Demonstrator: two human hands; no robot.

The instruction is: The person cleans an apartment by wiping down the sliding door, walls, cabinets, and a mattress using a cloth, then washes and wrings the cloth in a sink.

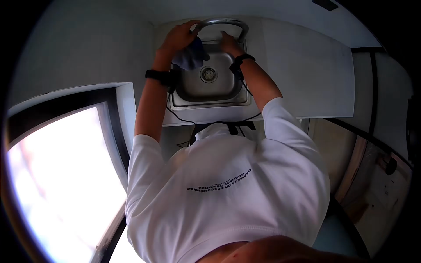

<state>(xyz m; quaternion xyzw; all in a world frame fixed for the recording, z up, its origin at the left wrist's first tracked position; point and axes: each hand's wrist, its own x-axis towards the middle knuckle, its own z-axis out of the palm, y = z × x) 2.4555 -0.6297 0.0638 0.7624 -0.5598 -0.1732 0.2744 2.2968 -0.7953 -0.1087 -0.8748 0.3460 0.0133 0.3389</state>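
My left hand (179,38) is at the upper left of the sink, its fingertips by the end of a curved metal faucet (226,20). A blue-grey cloth (190,58) hangs bunched below this hand, which looks closed on it, over the basin's left edge. My right hand (229,44) is at the back right of the basin, close to the faucet's lower part. One digit points up there; its other fingers are dark and mostly hidden, so its grip is unclear. Below both hands lies the stainless steel sink (210,94) with a round drain strainer (208,75).
A pale countertop (302,74) surrounds the sink. Black bands (160,78) with cables circle both wrists. A bright window or doorway (66,171) with a dark frame stands at the left. Dark-framed panels (390,87) are on the right.
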